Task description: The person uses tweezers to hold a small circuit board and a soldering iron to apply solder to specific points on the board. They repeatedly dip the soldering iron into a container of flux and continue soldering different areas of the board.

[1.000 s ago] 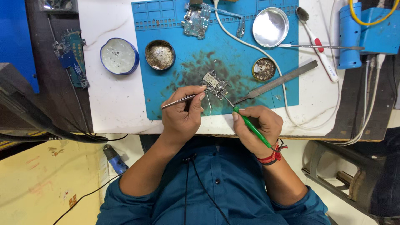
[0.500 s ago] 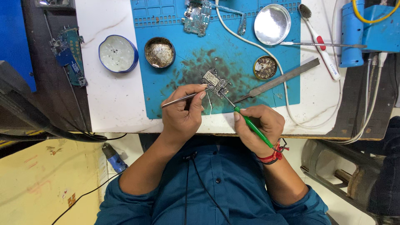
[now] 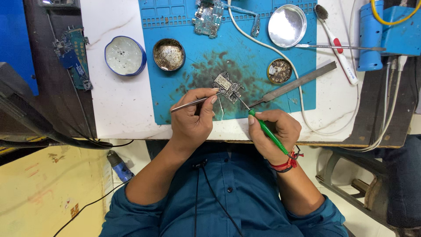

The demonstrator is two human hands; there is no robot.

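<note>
**Bench surface and what rests on it**

I see a white tabletop [image 3: 127, 105] carrying a blue work mat [image 3: 175, 92] directly beyond both hands. On the mat: a small circuit board [image 3: 228, 83] just past the fingertips, a brass-coloured tin [image 3: 169, 54] beyond the left hand [image 3: 193, 120], a smaller tin [image 3: 279, 70] and metal file [image 3: 298, 83] beyond the right hand [image 3: 274, 131]. A blue-rimmed bowl [image 3: 125, 55] sits on bare tabletop, left of the mat.
</note>
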